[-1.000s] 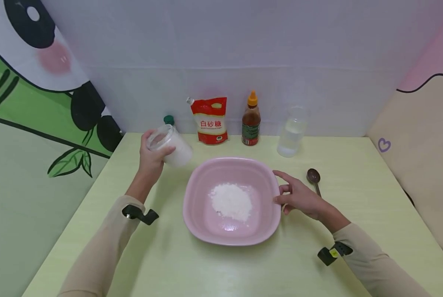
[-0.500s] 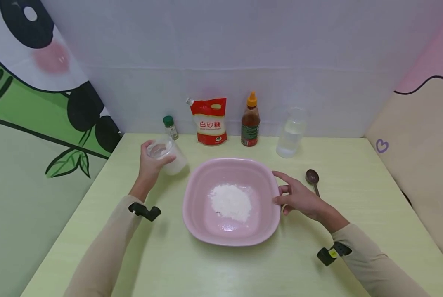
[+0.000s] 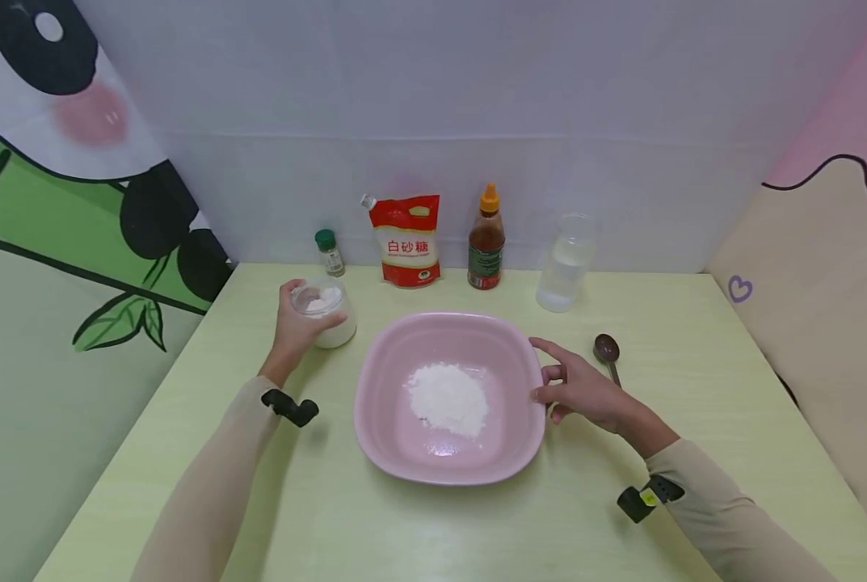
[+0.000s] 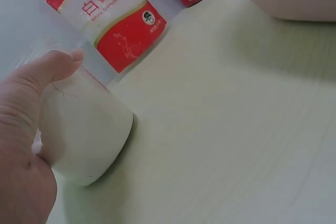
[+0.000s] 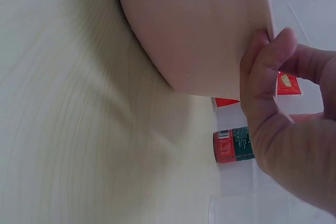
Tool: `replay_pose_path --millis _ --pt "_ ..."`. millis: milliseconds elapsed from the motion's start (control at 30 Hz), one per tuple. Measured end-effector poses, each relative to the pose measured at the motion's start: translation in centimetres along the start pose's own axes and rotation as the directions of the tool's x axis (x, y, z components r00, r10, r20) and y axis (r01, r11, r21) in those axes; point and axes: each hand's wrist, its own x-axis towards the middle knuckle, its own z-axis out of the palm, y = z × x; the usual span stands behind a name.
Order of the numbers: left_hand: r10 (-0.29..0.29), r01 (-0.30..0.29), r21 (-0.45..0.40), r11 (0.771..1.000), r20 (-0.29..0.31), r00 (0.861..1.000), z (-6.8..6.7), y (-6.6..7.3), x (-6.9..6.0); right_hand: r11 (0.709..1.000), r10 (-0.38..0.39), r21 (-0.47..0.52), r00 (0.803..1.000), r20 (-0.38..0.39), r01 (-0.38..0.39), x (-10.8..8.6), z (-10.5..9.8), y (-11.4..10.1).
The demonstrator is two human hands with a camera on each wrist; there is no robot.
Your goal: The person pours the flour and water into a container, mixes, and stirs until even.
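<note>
The left hand (image 3: 296,330) grips a clear jar (image 3: 337,330) of white powder, upright on the table at the left; in the left wrist view the thumb lies across the jar (image 4: 89,129). A pink basin (image 3: 382,453) stands in the middle with a heap of white powder (image 3: 448,398) on its bottom. The right hand (image 3: 582,392) holds the basin's right rim, and in the right wrist view its thumb and fingers (image 5: 262,77) pinch the basin edge (image 5: 205,35).
Along the back stand a green-capped small bottle (image 3: 330,254), a red and white pouch (image 3: 408,242), an orange-capped sauce bottle (image 3: 486,242) and a clear container of liquid (image 3: 566,265). A dark spoon (image 3: 608,351) lies right of the basin, near the right hand.
The left hand has lowered the jar and turned it from tilted to upright beside the basin, uncovering the green-capped bottle. The right hand has kept its hold on the rim.
</note>
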Motion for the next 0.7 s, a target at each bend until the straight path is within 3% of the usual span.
replay_pose_path --millis 300,433,533,633,700 --pt "0.012 -0.012 0.011 1.000 0.003 1.000 -0.3 -0.3 0.4 1.000 0.003 -0.015 1.000 -0.011 -0.003 0.1 -0.1 0.2" --pt "0.033 -0.033 0.012 0.999 0.009 0.999 -1.1 0.1 -0.2 1.000 0.007 -0.015 1.000 -0.006 -0.007 0.1 -0.1 0.1" --pt "0.110 -0.107 0.056 0.993 -0.059 0.992 -2.0 1.8 -1.7 1.000 0.004 -0.011 1.000 0.000 -0.004 0.1 -0.1 0.1" --pt "0.222 -0.212 0.084 0.974 -0.130 0.966 -2.3 4.5 -4.3 1.000 0.001 -0.004 1.000 0.002 -0.001 -0.1 -0.1 0.1" --pt "0.299 -0.294 0.057 0.954 -0.109 0.948 -1.8 6.2 -6.6 1.000 -0.001 -0.010 1.000 0.010 0.002 -0.3 -0.3 0.2"
